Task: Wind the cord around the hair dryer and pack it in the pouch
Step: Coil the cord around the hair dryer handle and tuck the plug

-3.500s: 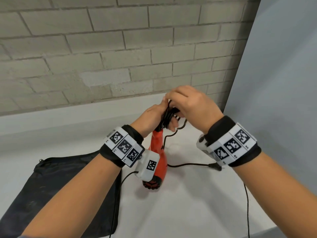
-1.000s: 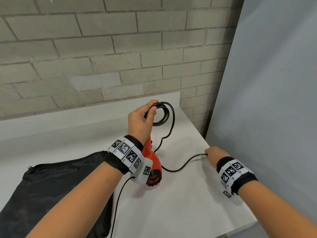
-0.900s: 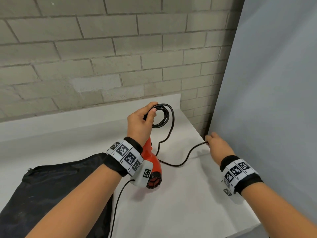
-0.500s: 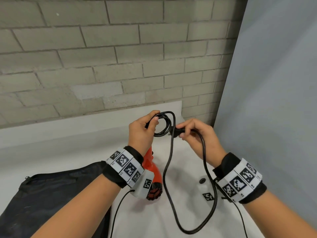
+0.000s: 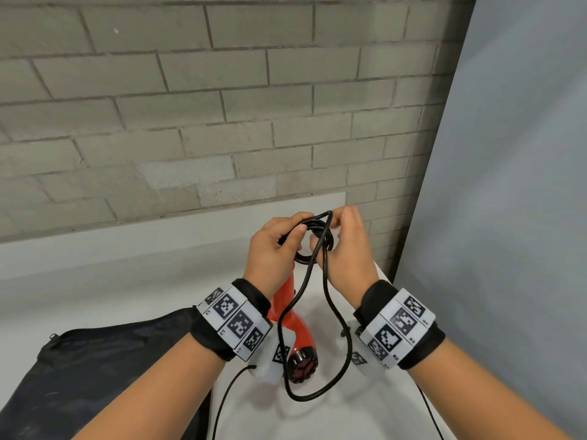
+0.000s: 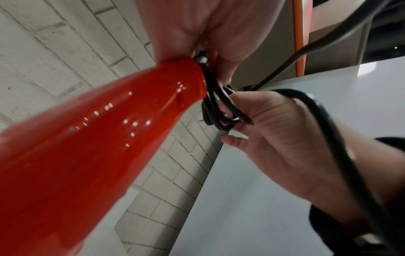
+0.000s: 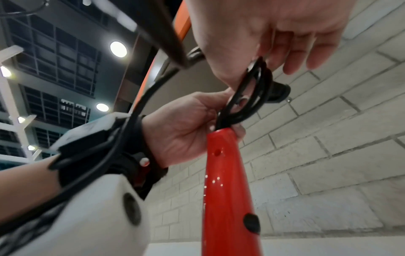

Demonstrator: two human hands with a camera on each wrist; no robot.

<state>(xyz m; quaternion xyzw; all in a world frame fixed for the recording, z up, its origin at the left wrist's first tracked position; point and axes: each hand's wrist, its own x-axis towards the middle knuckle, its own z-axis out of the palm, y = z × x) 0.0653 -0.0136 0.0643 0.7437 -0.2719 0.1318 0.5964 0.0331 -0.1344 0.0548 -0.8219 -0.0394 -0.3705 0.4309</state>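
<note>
The red hair dryer (image 5: 290, 315) hangs upright above the white table, handle end up. My left hand (image 5: 286, 238) grips the handle's tip together with a small coil of black cord (image 5: 305, 260). My right hand (image 5: 336, 223) pinches the cord at the coil's top, close against the left hand. A long slack loop of cord (image 5: 317, 396) hangs from both hands down to the table. In the left wrist view the coils (image 6: 217, 107) sit at the end of the handle (image 6: 98, 147). The right wrist view shows the coil (image 7: 247, 98) above the handle (image 7: 228, 190). The black pouch (image 5: 95, 376) lies flat at the lower left.
The white table (image 5: 127, 296) ends at a grey brick wall (image 5: 190, 122) behind. A grey panel (image 5: 508, 217) stands close on the right, along the table's right edge. Thin black cables run from both wristbands down off the frame.
My right hand picked the cord up from the table's right side and carried it to the coil at my left hand. The hanging loop has grown shorter. The left hand stayed put.
</note>
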